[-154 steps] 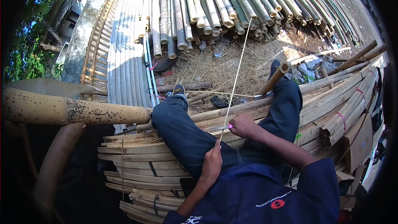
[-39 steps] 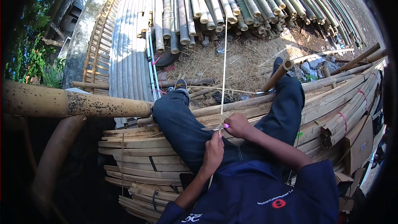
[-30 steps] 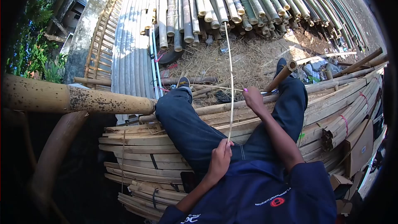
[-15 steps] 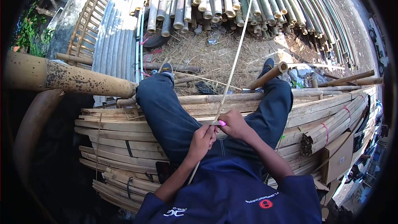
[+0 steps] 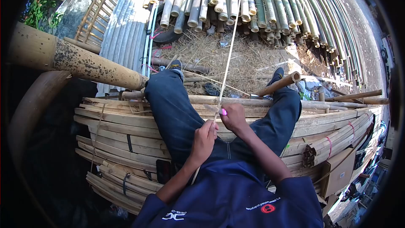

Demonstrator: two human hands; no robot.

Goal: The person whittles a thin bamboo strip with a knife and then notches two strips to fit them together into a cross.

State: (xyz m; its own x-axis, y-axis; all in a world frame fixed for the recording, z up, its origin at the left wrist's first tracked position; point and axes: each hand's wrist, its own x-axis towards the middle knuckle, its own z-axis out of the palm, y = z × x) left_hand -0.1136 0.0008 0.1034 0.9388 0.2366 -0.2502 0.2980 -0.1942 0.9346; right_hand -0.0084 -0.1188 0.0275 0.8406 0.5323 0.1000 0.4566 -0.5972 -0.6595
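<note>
A long thin bamboo strip [image 5: 228,63] runs from beside my body up between my knees toward the bamboo poles. My left hand [image 5: 205,138] is closed around its lower part, just above my lap. Higher up, my right hand [image 5: 233,117] grips a knife with a pink handle [image 5: 223,112]. The knife's blade [image 5: 210,108] points left and lies across the strip, a little above my left fingers.
Stacked bamboo slats [image 5: 122,120] lie beneath and around my legs. A thick bamboo pole [image 5: 97,66] juts in from the left, and a cut bamboo piece [image 5: 278,84] is near my right foot. Ahead are piled bamboo poles [image 5: 228,0]; a cardboard box [image 5: 338,172] stands at right.
My right hand and the knife have moved up along the strip, away from my left hand. The strip's far part has swung left, and the whole view has shifted slightly.
</note>
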